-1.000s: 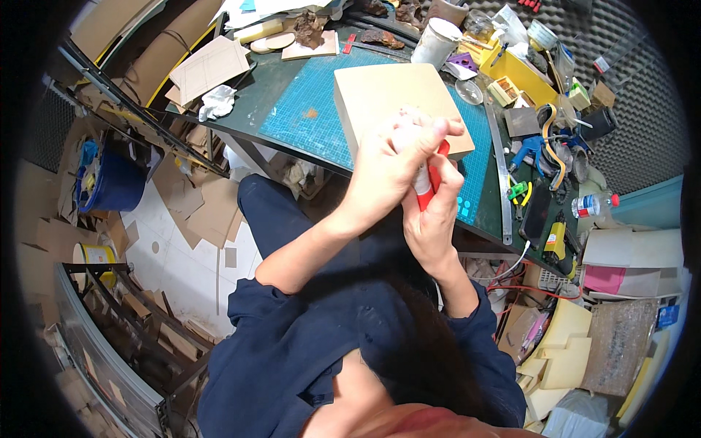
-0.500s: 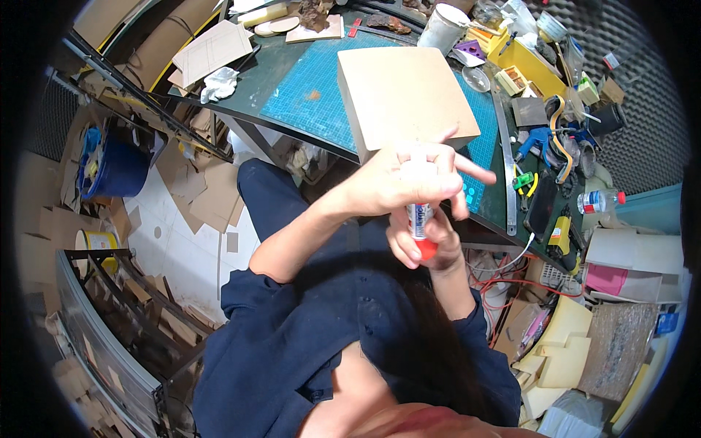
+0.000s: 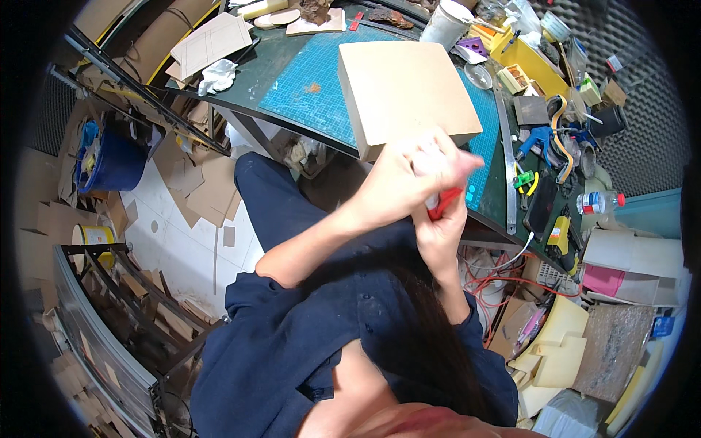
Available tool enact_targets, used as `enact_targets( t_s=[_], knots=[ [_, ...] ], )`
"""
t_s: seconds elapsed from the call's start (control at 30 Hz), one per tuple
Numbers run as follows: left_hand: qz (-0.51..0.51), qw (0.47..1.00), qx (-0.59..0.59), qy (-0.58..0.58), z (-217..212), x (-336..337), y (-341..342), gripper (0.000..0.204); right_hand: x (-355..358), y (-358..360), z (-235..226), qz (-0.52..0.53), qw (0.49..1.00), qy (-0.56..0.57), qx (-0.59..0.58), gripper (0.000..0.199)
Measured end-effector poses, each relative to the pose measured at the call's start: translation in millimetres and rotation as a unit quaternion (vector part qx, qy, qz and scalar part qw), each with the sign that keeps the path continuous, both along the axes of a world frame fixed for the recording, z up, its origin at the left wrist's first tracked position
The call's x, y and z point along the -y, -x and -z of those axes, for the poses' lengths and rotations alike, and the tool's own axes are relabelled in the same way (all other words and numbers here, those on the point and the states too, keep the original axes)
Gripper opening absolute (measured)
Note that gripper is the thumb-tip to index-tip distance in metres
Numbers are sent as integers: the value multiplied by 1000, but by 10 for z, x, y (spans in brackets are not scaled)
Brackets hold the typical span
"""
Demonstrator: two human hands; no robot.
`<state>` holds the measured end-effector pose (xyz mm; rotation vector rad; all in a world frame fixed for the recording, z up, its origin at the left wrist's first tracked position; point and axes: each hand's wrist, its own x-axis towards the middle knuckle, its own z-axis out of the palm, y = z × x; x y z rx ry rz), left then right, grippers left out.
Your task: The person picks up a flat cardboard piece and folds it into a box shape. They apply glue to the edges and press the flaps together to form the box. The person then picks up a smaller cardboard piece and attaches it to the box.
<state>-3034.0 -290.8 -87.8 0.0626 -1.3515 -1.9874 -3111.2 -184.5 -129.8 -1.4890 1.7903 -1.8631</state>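
Both my hands meet over the near edge of the bench, just in front of a beige board-like box (image 3: 409, 84). My left hand (image 3: 412, 175) is closed, its fingers curled over the upper part of a white tube with a red end (image 3: 443, 203). Below it, my right hand (image 3: 440, 237) grips the red end between thumb and fingers. Most of the tube is hidden by my hands, and its exact kind cannot be made out. The box rests on a blue cutting mat (image 3: 292, 109), its near corner right behind my left hand.
A steel ruler (image 3: 507, 164) lies right of the mat. Beyond it are a blue glue gun (image 3: 537, 140), a dark phone (image 3: 540, 204) on a white cable, a plastic bottle (image 3: 600, 202) and a yellow tray (image 3: 537, 62). Crumpled tissue (image 3: 217, 77) lies at the bench's left edge.
My left hand's outstretched fingers have curled in around the tube. My right hand has come up closer to the left, and the tube's printed side is now covered.
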Motion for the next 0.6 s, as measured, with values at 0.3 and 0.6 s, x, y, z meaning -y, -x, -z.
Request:
enact_targets(
  t_s=[0.3, 0.6],
  knots=[
    [14, 1000, 5, 15, 311, -20, 26, 35, -220, 27, 68, -63, 990, -122, 33, 46],
    [139, 987, -70, -28, 384, -267, -164, 28, -598, 47, 172, -239, 909, -145, 308, 50]
  ],
)
